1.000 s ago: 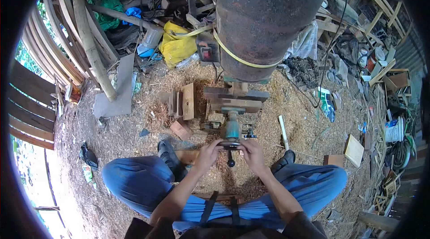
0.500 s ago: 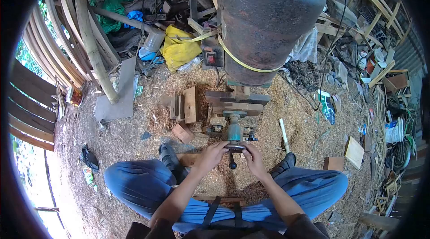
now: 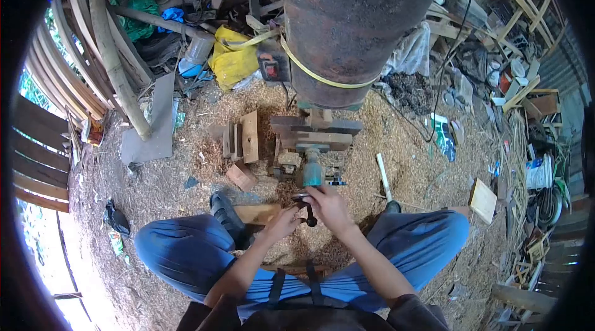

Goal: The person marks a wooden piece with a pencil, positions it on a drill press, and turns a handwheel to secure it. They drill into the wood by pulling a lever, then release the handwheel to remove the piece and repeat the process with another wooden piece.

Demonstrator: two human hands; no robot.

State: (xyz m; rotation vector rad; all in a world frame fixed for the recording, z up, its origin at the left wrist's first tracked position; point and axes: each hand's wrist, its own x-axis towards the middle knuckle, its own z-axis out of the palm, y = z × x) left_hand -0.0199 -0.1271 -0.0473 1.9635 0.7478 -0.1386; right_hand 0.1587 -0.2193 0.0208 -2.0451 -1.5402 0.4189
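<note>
In front of me a dark metal handwheel [image 3: 300, 196] sits at the near end of a green cylindrical machine part [image 3: 313, 174]. A black ball-ended handle [image 3: 311, 220] sticks out from the wheel toward me. My left hand [image 3: 282, 224] is closed at the wheel's lower left, with its fingertips partly hidden beside the handle. On the right side, my right hand [image 3: 330, 208] curls over the wheel, covering much of its rim. Beyond the green part, dark wooden boards [image 3: 317, 132] lie across the machine beneath a large rusty metal housing [image 3: 347, 27].
Wood blocks [image 3: 249, 137] stand left of the machine on sawdust-covered ground. A pale stick [image 3: 383, 176] lies to the right. A red switch box [image 3: 271, 69] and a yellow sack [image 3: 230, 58] are near the housing. A black cable [image 3: 443, 77] runs down on the right.
My right hand has moved up and over the wheel, and my left hand has dropped lower. The whole view has shifted, so the machine appears farther left and higher.
</note>
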